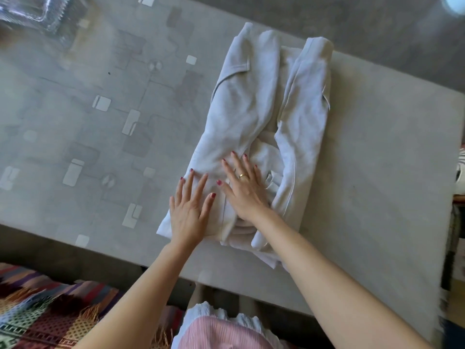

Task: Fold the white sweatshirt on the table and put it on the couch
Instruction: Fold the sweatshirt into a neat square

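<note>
The white sweatshirt [261, 114] lies on the table [372, 172], folded lengthwise into a long strip with both sides turned in toward the middle. My left hand [190, 210] rests flat on its near left corner, fingers spread. My right hand [242, 187], wearing a ring, presses flat on the cloth just right of it, near the middle of the near end. Neither hand grips the fabric. Part of the near hem is hidden under my right forearm.
The table has a grey patterned glass top, and its near edge [75, 238] runs just before me. A clear glass dish [37, 11] stands at the far left corner. A striped, fringed woven cloth [45, 313] lies at the lower left.
</note>
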